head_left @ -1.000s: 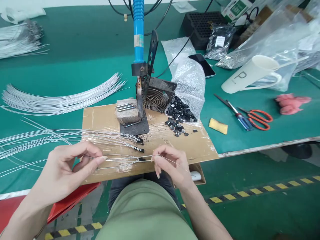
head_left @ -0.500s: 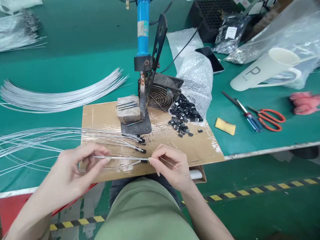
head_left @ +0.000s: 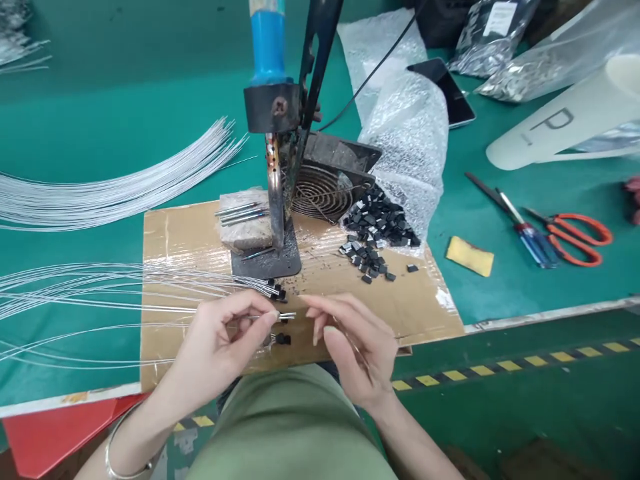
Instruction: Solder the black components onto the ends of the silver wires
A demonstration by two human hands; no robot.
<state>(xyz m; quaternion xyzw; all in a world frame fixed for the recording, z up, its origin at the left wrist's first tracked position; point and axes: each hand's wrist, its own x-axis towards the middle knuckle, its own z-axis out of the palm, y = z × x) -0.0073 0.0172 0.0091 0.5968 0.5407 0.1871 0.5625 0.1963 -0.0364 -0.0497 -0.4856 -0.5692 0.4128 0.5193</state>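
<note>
A smooth green workbench (head_left: 165, 113) is stretching out ahead of both hands, and a creased, glossy brown cardboard sheet (head_left: 423, 303) is lying beneath them. Beyond the left hand a thick bundle of thin, silvery-white wires (head_left: 125, 193) is curving in a shallow arc. A blue-handled soldering iron (head_left: 269, 50) is pointing its heat-stained metal shaft down ahead of the hands, beside a rough grey block (head_left: 247, 233). Crinkled, translucent bubble wrap (head_left: 410, 133) is bulging ahead of the right hand, with a pile of small, flat black connectors (head_left: 383, 220) spilling from its mouth. Further right of that hand, orange-handled scissors (head_left: 577, 237) and a soft yellow sponge (head_left: 470, 256) are resting.

The held wires (head_left: 287, 316) are showing as slim, straight, shiny ends, projecting from the left fingertips toward the right hand; a small black connector (head_left: 283, 339) is sitting just below them.

The left hand (head_left: 223, 340) is pinching these wires closely between thumb and forefinger. The right hand (head_left: 357, 347) is staying apart from the ends, loosely open, its thumb parting from its fingers. A fine strand (head_left: 356, 348) is running across its palm; whether the curled fingers are gripping it, I cannot tell.
</note>
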